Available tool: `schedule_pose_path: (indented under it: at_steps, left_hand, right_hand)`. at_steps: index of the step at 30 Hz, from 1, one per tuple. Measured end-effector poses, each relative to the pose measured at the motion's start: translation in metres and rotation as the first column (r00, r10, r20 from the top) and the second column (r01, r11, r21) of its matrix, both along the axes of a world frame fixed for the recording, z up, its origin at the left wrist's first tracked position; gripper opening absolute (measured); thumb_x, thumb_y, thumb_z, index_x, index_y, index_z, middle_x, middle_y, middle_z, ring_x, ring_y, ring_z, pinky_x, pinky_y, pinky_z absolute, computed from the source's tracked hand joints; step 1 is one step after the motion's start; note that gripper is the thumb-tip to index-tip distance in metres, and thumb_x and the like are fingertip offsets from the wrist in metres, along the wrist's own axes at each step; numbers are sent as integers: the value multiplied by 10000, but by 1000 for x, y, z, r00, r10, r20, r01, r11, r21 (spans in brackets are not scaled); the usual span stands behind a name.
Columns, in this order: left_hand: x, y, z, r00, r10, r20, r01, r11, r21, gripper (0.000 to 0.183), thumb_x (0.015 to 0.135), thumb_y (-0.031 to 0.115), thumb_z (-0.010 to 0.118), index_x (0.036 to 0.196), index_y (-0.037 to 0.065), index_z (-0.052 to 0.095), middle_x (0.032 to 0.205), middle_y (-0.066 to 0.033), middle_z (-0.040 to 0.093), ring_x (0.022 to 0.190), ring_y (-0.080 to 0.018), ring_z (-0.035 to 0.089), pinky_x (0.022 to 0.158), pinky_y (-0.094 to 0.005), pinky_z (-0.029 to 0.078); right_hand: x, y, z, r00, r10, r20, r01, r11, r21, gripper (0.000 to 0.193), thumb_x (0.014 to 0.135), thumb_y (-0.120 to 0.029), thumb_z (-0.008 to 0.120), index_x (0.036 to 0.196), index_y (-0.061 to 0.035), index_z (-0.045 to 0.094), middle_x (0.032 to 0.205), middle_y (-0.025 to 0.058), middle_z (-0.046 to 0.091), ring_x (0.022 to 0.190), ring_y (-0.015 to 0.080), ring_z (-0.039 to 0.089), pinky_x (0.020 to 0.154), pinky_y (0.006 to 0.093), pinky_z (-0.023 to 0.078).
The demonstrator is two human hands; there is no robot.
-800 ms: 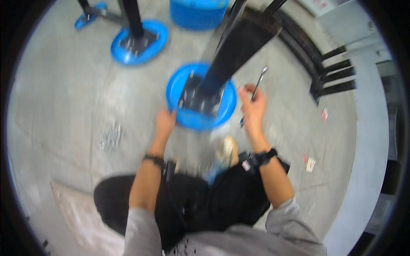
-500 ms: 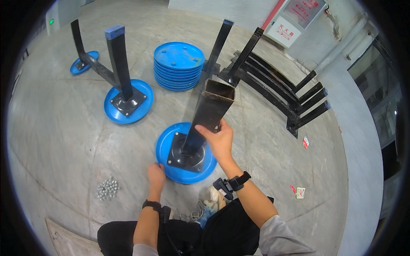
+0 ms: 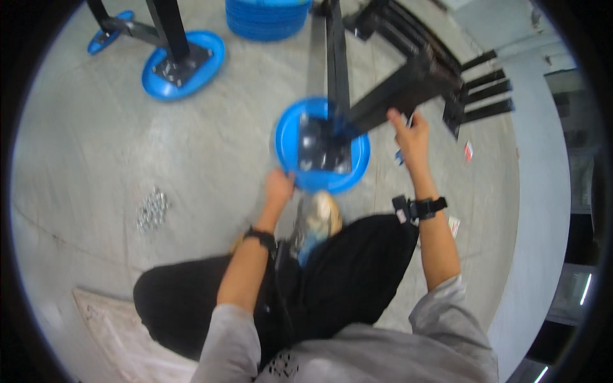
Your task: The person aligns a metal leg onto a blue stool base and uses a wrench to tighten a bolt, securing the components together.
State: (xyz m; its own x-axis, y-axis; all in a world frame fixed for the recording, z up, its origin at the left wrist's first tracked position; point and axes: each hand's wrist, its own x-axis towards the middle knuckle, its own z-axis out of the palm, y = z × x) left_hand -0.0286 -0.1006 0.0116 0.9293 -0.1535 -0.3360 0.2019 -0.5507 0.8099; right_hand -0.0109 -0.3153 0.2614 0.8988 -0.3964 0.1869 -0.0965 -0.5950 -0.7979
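My left hand (image 3: 279, 189) is closed at the near left rim of a blue round disc (image 3: 357, 167). On that disc lies a black square mounting plate (image 3: 310, 153); a black square metal post (image 3: 394, 96) rises from it, leaning right toward me. My right hand (image 3: 412, 137) grips the post's underside near its upper end. A small blue patch beneath the right fingers is too blurred to name. A black beam (image 3: 337, 57) runs from the plate to the far side. The picture is smeared by motion.
Several small silvery nuts or bolts (image 3: 153, 209) lie heaped at left. A second frame with a blue disc (image 3: 153, 86) stands far left. Beyond are stacked blue discs (image 3: 265, 29); black frames (image 3: 488, 96) lie at right by the wall. A flat board (image 3: 115, 332) lies near left.
The post has gone from nearly upright to leaning strongly right, with my right hand moving along. The left hand stays at the disc's rim. The whole view has shifted downward.
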Motion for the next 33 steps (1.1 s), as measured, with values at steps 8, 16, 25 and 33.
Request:
schedule_pose_path:
  at_steps: [8,16,25,33]
  left_hand:
    - [8,26,41,919,22,-395,-151,942,-299,355,862,288,528,690,-22,559,548,-97,557,410,-146,529,378,-247,401]
    - [8,27,32,960,42,-276,-126,948,-292,204,822,176,525,773,-13,586,598,-63,568,474,-117,531,414,-225,397]
    - [5,17,32,982,144,-125,-174,947,-269,173,806,102,555,808,-68,589,631,-103,611,495,-135,565,467,-261,463]
    - [6,16,30,982,151,-115,-177,947,-268,175,803,111,577,795,-64,582,636,-107,616,500,-134,572,460,-262,459]
  right_hand:
    - [-101,35,-95,933,141,-332,-19,939,343,309,860,-257,486,748,3,612,637,65,574,565,124,492,528,281,397]
    - [-59,34,-165,829,320,-459,-287,947,144,239,806,-189,509,819,18,629,775,197,616,739,321,599,666,376,459]
    - [-53,43,-192,782,259,-566,-122,955,269,217,783,-174,539,811,12,648,675,145,631,618,249,607,606,335,467]
    - [-55,41,-185,732,281,-621,-35,925,377,206,780,-177,568,814,4,661,618,101,618,514,182,580,514,297,458]
